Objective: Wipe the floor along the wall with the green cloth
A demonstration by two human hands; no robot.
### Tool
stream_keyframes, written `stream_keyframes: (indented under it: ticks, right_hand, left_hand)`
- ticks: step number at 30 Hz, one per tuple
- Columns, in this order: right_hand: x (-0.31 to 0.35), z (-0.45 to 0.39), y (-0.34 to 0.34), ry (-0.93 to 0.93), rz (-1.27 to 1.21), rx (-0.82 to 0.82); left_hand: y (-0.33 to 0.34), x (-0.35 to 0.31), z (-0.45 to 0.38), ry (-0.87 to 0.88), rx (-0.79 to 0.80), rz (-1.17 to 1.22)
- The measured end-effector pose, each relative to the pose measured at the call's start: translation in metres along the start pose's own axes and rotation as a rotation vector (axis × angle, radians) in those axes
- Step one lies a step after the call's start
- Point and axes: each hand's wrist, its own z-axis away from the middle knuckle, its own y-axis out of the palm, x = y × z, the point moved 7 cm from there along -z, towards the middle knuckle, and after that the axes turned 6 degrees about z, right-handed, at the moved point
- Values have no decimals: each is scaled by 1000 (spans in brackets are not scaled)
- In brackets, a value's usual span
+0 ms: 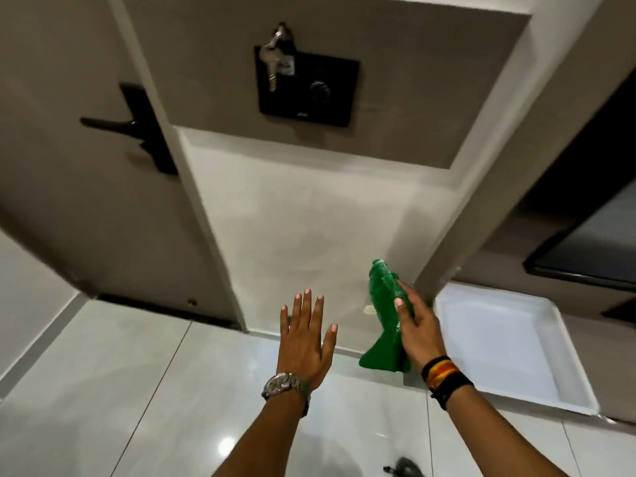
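Note:
The green cloth (384,318) hangs bunched and upright in the air, gripped by my right hand (418,325), which wears dark and orange wristbands. It is held above the glossy pale tiled floor (144,380), close to the foot of the white wall (309,228). My left hand (306,339), with a metal watch on the wrist, is held flat with fingers spread and holds nothing, a little left of the cloth. The wall meets the floor just beyond both hands.
A grey door (86,187) with a black lever handle (137,127) stands at the left. A black wall panel (309,87) with keys (275,56) hanging from it is higher up. A white tray-like surface (509,342) lies at the right, below a dark screen (592,246).

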Motion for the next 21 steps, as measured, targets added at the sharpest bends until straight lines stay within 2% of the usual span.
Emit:
stream_keyframes:
  ticks: [3,10,12,15,18,21]
  right_hand:
    - [-20,-4,-66,6,43,-118]
    - [-89,-28,-157,84,423,-249]
    - [-111,-42,-155,150,484,-170]
    - [-136,-61,-111,127,531,156]
    - [-161,-65,-73,157,702,444]
    - [-151,-65,-75,188,707,441]
  left_hand:
    - [27,-33,-7,9,13,-7]
    - [81,-103,-16,-55,5,-8]
    - [96,-116,-18,-78,5,-17]
    - [101,-129,-13,-131,-45,-22]
    - [90,-138,0,-130,-59,-77]
    - [58,-135,0,-60,-93,-169]
